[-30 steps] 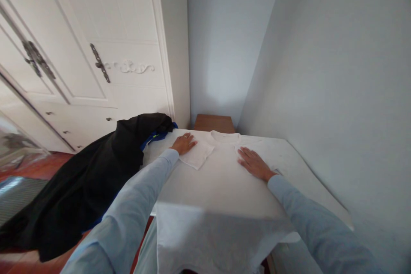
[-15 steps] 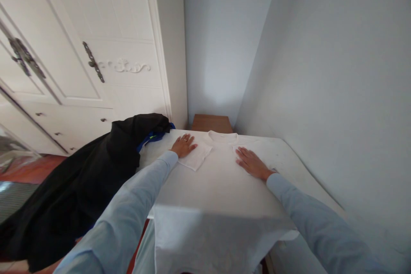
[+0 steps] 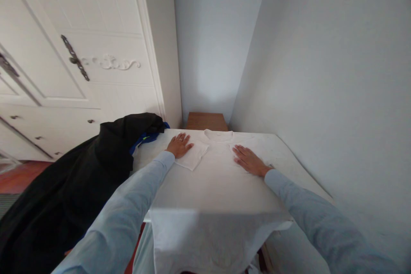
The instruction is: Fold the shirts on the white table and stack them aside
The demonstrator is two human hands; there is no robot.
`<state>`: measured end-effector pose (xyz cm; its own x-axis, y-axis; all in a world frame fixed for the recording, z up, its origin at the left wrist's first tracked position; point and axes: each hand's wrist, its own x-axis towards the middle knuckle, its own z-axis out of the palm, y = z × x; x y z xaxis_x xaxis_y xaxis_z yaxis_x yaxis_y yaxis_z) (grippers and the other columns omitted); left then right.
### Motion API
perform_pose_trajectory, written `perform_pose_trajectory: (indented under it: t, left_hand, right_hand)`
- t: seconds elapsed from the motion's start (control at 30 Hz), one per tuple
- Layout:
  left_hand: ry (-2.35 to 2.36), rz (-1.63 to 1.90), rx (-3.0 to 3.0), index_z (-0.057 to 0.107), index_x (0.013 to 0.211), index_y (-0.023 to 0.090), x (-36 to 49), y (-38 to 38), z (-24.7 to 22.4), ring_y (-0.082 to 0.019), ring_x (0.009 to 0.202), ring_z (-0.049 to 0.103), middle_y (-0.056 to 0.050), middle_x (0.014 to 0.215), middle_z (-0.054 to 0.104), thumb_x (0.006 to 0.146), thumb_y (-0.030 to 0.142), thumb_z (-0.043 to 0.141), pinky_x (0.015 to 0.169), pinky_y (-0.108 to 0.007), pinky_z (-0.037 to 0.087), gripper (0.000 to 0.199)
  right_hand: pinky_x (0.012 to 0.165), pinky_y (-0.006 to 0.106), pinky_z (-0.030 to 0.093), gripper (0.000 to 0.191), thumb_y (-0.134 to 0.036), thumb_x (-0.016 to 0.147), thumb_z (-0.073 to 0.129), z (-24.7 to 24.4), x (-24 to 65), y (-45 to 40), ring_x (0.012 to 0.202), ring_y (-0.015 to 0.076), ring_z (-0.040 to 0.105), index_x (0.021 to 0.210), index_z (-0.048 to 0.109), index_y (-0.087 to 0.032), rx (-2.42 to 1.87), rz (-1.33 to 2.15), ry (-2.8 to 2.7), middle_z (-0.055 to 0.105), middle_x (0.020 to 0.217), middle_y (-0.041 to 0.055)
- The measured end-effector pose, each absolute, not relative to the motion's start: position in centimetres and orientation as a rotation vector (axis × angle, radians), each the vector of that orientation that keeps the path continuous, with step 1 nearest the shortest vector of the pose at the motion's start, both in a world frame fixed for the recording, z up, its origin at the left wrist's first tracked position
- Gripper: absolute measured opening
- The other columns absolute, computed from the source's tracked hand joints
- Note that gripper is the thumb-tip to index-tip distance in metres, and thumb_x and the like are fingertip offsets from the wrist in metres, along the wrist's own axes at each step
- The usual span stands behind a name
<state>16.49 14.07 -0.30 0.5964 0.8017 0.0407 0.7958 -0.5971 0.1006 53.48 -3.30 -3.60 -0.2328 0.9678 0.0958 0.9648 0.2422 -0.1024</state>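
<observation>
A white T-shirt lies spread on the white table, its neckline at the far edge and its lower part hanging over the near edge. Flat near the shirt's left sleeve rests my left hand, fingers stretched out, with a ring on one finger. My right hand lies flat over the shirt's right sleeve area, fingers extended and close together. Neither hand grips the cloth. Part of the right sleeve is hidden beneath my right hand.
Dark clothing with some blue cloth is heaped over the table's left side. A white wardrobe stands behind it. Beyond the white table is a brown wooden piece. A grey wall borders the right side.
The view has turned slightly to the right, so everything sits a little further left. Both hands stay flat in nearly the same places on the shirt.
</observation>
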Motion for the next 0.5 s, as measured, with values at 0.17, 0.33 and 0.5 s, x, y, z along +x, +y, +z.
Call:
perform_pose_trajectory:
  t: [0.17,0.33,0.5]
  left_hand:
    - [1.490,0.072,2.769,0.043,0.150,0.015,18.1,12.7,1.7,-0.036,0.152,0.025,-0.021,0.160,0.036,0.102,0.049,0.035,0.120,-0.060,0.015,0.059]
    - [1.387,0.496,2.677,0.049,0.141,0.010,19.1,6.6,3.6,-0.036,0.149,0.032,-0.025,0.153,0.045,0.102,0.039,0.038,0.117,-0.055,0.030,0.049]
    - [1.177,1.158,2.368,0.053,0.136,0.018,14.8,-6.4,1.6,-0.030,0.145,0.039,-0.017,0.148,0.053,0.101,0.039,0.043,0.116,-0.051,0.038,0.042]
  right_hand:
    - [0.123,0.051,0.026,0.067,-0.061,0.101,0.023,-2.8,53.0,-3.1,0.151,0.0282,0.030,0.155,0.040,-0.024,-1.862,0.078,-2.332,0.036,0.162,0.0110]
    - [0.122,0.057,0.024,0.077,-0.072,0.095,0.028,-1.2,50.9,-4.9,0.149,0.0327,0.034,0.146,0.051,-0.021,-1.789,0.150,-1.904,0.046,0.156,0.0139]
    - [0.119,0.051,0.034,0.062,-0.054,0.103,0.019,-1.1,46.9,-15.5,0.140,0.0281,0.048,0.141,0.054,-0.019,-1.648,0.075,-1.423,0.058,0.145,0.0145]
